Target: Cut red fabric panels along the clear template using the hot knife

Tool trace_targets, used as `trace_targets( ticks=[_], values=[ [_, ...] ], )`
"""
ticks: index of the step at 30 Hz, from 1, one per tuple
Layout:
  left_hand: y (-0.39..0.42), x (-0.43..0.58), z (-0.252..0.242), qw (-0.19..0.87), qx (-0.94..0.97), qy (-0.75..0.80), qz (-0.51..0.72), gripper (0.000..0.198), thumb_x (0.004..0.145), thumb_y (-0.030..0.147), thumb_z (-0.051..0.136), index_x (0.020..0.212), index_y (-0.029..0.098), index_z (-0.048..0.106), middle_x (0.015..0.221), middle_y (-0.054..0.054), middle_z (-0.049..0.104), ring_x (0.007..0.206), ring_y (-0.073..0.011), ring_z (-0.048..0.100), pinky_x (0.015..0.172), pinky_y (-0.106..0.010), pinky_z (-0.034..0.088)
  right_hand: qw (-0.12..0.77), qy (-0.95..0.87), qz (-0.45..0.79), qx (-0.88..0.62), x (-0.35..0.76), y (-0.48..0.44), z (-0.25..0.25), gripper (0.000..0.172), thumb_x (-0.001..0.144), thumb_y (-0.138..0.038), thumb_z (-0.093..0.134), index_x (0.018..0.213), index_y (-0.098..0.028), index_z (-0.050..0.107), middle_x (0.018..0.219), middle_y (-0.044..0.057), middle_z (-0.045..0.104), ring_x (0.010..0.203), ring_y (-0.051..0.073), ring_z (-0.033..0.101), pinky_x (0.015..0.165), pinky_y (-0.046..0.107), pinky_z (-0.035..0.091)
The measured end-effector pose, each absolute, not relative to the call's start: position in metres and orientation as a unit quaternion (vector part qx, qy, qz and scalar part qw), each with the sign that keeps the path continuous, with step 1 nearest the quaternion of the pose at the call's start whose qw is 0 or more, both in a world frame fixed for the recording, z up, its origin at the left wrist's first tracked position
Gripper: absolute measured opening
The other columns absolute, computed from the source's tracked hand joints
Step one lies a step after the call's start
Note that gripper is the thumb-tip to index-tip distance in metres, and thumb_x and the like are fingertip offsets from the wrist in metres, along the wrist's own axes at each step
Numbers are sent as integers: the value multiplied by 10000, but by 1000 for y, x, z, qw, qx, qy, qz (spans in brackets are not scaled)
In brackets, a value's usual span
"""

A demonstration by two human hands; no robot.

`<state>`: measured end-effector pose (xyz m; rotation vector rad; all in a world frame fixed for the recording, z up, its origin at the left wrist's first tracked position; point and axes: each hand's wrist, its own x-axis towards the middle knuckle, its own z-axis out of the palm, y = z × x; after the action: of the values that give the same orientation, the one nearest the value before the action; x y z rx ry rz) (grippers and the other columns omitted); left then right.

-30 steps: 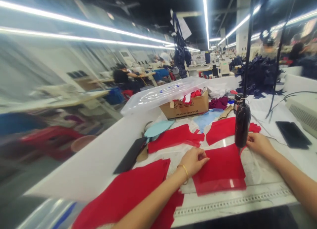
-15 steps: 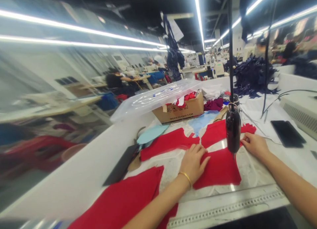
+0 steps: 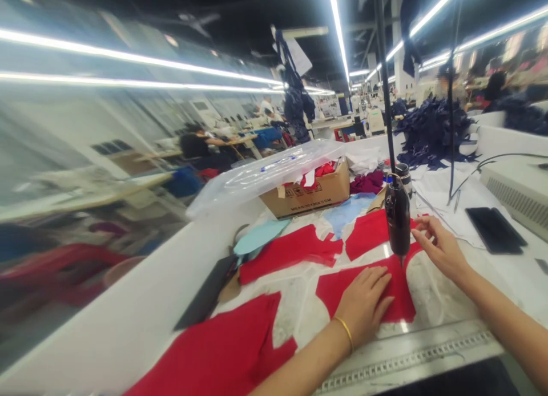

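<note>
My left hand (image 3: 366, 304) lies flat, fingers stretched out, on a red fabric piece (image 3: 331, 286) on the white table (image 3: 432, 296). A gold bangle sits on that wrist. My right hand (image 3: 439, 247) is raised beside a dark hanging tool (image 3: 397, 216) that dangles on a black cord; its fingers are spread and reach toward the tool without gripping it. The tool's tip hangs just above the top edge of the red piece.
More red pieces (image 3: 289, 249) and a large one (image 3: 218, 353) lie on the table, with light blue pieces (image 3: 261, 235). A cardboard box (image 3: 308, 193) under a clear plastic lid, a black phone (image 3: 494, 229), a ruler strip (image 3: 411, 356), dark blue scraps (image 3: 430, 130). Other people work farther off.
My left hand slid right and flattened on the red piece. My right hand lifted off the fabric toward the hanging tool. The view shifted slightly left.
</note>
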<state>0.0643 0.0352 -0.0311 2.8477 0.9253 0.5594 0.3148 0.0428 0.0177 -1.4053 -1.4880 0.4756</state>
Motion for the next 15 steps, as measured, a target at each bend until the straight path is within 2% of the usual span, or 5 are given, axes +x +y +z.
trace_targets(
  ticks=[2, 5, 8, 12, 15],
  values=[
    [34, 63, -34, 52, 932, 304, 188, 402, 992, 266, 590, 1386, 191, 609, 1408, -157, 655, 1291, -329, 640, 1117, -554, 526, 539, -618, 245, -517, 305, 38, 29, 498, 896, -616, 590, 1188, -213, 605, 1051, 93, 721, 802, 192, 676, 616, 294, 518],
    [34, 62, -35, 58, 930, 306, 194, 412, 978, 247, 597, 1388, 203, 609, 1403, -153, 653, 1293, -330, 632, 1113, -557, 527, 569, -630, 259, -462, 288, 37, 42, 653, 787, -589, 762, 1290, -233, 545, 1224, 130, 694, 992, 241, 697, 781, 371, 580],
    [34, 65, -34, 65, 929, 309, 193, 408, 972, 252, 595, 1371, 173, 621, 1375, -168, 660, 1272, -341, 636, 1093, -560, 541, 591, -632, 238, -441, 267, 43, 47, 753, 701, -513, 855, 1309, -233, 509, 1249, 138, 687, 1107, 277, 680, 957, 453, 559],
    [35, 68, -32, 90, 926, 310, 195, 427, 983, 265, 573, 1400, 177, 607, 1388, -168, 649, 1287, -341, 623, 1096, -560, 538, 584, -610, 254, -471, 236, 54, 46, 733, 672, -414, 859, 1280, -247, 486, 1143, 92, 722, 1051, 279, 709, 944, 460, 570],
    [35, 67, -31, 97, 927, 307, 193, 425, 979, 258, 571, 1396, 186, 615, 1391, -165, 648, 1295, -344, 615, 1093, -560, 541, 588, -572, 287, -495, 217, 59, 48, 557, 698, -378, 800, 1157, -260, 507, 972, 32, 735, 908, 259, 733, 848, 426, 591]
  ],
)
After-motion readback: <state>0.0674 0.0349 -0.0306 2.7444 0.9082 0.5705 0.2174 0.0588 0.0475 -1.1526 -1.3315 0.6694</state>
